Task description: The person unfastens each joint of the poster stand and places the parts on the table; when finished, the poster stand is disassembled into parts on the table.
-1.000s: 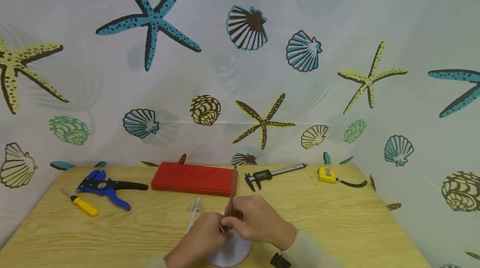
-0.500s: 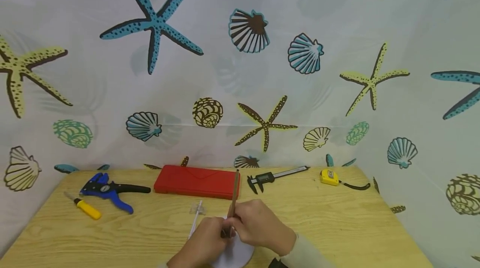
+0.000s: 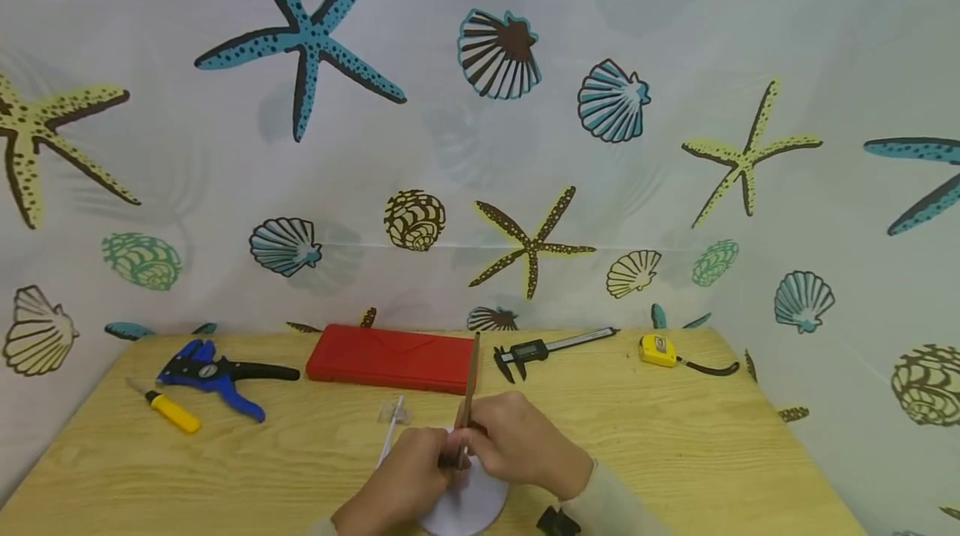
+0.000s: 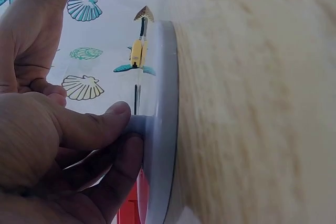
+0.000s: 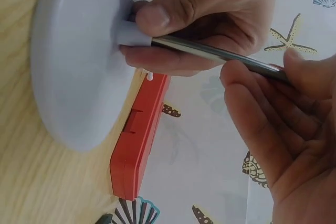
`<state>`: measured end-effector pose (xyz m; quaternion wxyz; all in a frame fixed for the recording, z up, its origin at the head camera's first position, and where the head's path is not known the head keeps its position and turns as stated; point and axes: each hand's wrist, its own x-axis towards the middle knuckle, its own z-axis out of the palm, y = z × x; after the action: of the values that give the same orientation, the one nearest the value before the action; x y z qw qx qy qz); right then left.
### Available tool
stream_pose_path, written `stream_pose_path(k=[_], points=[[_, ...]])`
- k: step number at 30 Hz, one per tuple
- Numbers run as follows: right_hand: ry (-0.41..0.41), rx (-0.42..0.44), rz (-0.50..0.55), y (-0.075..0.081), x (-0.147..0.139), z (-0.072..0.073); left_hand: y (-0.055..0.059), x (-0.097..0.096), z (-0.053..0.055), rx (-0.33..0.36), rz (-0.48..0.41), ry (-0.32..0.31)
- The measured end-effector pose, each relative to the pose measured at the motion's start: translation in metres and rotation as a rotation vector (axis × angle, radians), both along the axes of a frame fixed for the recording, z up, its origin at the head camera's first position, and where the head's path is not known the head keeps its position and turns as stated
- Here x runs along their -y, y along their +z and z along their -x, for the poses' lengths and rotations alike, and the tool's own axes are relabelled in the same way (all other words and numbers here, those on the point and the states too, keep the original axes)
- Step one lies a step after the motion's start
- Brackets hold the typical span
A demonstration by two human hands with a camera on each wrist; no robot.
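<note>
In the middle of the near table lies a round white base (image 3: 471, 507), with a short collar (image 5: 134, 34) rising from its centre. A slim metal rod (image 5: 210, 52) stands up out of that collar. My left hand (image 3: 408, 473) pinches the collar and the rod's foot between thumb and fingers; the left wrist view shows its fingertips right at the base's face. Higher up, my right hand (image 3: 525, 446) holds the rod between thumb and fingers, its other fingers loosely bent in the right wrist view. The rod's upper end (image 3: 476, 353) sticks out above the right hand.
Behind the hands lies a red case (image 3: 393, 359), with a digital caliper (image 3: 536, 350) and a yellow tape measure (image 3: 657, 350) to its right. At left are blue wire strippers (image 3: 213, 373) and a yellow-handled tool (image 3: 174, 413). A thin white stick (image 3: 390, 433) lies beside the left hand.
Both hands stay at the rod and base. The right fingers have shifted slightly on the rod, and the head view has moved a little.
</note>
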<state>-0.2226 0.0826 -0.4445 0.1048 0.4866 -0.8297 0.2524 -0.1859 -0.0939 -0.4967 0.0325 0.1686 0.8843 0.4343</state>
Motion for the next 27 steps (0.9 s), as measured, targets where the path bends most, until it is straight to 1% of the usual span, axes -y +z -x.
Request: stream_pose_path(k=[2,7,10,13,17,19,24,27], points=[[-0.013,0.014,-0.008,-0.0003,-0.0015,-0.0005,0.0002,-0.0013,-0.0003,-0.001,0.006,0.003],[-0.023,-0.019,-0.029,-0.0002,-0.0035,-0.0001,0.0008,-0.0025,0.0005,-0.04,0.016,0.021],[-0.025,-0.013,-0.031,0.0003,-0.0038,0.0007,0.001,-0.0023,0.0018,-0.055,0.021,0.019],[-0.026,0.021,-0.027,-0.0003,-0.0042,-0.0006,-0.0002,-0.003,0.0013,-0.048,0.014,0.019],[-0.017,0.004,-0.024,-0.0004,-0.0048,-0.0024,-0.0019,-0.0043,0.001,-0.054,0.016,0.035],[-0.019,-0.003,-0.027,0.0001,-0.0053,-0.0028,-0.0024,-0.0042,0.0013,-0.046,0.016,0.033],[-0.045,0.018,-0.047,0.0003,-0.0064,-0.0027,-0.0012,-0.0041,0.0026,0.015,-0.001,0.001],[-0.045,0.006,-0.063,-0.0004,-0.0066,-0.0029,-0.0008,-0.0049,0.0028,0.023,0.006,0.008]])
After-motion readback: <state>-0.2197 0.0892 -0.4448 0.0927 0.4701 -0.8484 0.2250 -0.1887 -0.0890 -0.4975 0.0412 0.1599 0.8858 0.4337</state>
